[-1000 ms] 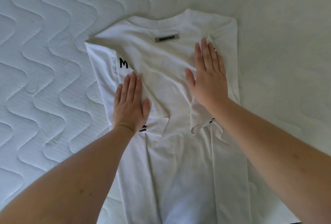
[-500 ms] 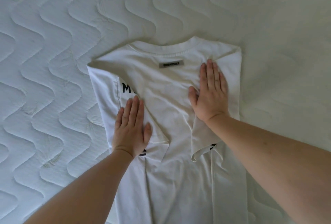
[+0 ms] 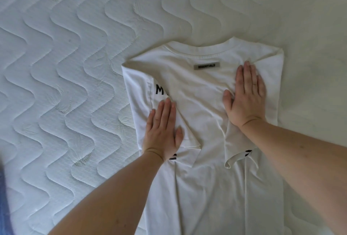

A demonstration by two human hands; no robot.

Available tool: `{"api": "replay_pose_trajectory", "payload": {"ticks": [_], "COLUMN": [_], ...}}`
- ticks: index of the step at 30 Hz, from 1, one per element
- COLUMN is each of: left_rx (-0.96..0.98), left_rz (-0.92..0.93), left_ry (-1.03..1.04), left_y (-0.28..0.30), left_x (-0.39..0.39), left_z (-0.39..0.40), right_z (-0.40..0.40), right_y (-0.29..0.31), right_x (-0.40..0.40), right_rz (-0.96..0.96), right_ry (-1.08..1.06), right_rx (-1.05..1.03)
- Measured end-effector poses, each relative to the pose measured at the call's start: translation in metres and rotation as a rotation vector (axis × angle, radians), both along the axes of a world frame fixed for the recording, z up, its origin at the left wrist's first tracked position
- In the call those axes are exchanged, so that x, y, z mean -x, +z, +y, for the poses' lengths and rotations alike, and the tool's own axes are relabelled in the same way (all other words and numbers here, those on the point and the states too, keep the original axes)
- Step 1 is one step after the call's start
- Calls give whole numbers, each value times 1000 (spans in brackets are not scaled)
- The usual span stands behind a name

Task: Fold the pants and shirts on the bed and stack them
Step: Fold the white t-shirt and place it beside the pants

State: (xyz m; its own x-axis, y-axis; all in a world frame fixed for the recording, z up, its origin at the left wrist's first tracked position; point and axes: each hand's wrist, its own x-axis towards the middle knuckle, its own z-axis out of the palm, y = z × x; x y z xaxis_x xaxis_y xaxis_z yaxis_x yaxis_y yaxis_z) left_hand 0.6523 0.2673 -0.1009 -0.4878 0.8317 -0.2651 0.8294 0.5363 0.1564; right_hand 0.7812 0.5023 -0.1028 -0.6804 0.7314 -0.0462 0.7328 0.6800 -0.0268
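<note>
White cotton T-shirt (image 3: pixel 204 107) lies back-up on quilted white mattress (image 3: pixel 65 84), long axis running from collar toward the wearer. Left hand (image 3: pixel 162 131) and right hand (image 3: pixel 246 95), both flat with straight fingers, press the tucked-in sleeves either side of the grey neck label (image 3: pixel 206 65). Hem lies nearest the body; likely folds up toward label.

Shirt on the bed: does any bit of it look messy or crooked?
A little. On the white shirt, the right sleeve's cuff curls up near the right hand, not flat like the sleeve under the left hand. Nothing torn or stained.
</note>
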Motion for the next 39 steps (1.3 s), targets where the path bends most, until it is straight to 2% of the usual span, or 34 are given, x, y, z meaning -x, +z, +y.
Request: {"api": "replay_pose_trajectory", "payload": {"ticks": [13,16,19,21,22,24,26,29,31,35,39], "left_rx": [-17,61,168,226,204,66,-12,92,128,147,93], "left_rz": [19,9,-99,-140,-101,11,31,-35,-12,-15,-64], "left_ry": [0,-7,-32,-49,-52,-50,-22,105,138,32,-45], "left_y": [-1,8,15,25,30,40,41,30,26,30,34], "left_x": [-1,0,12,21,21,4,-33,-76,-78,-77,-120], "left_z": [-2,-1,4,6,5,2,-4,-5,-2,-12,-52], "right_z": [2,1,-1,-9,-19,-49,-87,-116,-117,-122,-166], "right_y": [-12,-3,15,31,39,50,47,33,24,31,45], "right_x": [-4,-3,1,-4,-10,-27,-52,-83,-88,-94,-148], "right_rz": [47,27,-19,16,67,143,146,-19,-41,-21,31], "right_ry": [24,35,33,6,-9,-28,7,65,69,66,31], "right_rx": [-47,2,86,89,74,49,52,145,180,239,244]}}
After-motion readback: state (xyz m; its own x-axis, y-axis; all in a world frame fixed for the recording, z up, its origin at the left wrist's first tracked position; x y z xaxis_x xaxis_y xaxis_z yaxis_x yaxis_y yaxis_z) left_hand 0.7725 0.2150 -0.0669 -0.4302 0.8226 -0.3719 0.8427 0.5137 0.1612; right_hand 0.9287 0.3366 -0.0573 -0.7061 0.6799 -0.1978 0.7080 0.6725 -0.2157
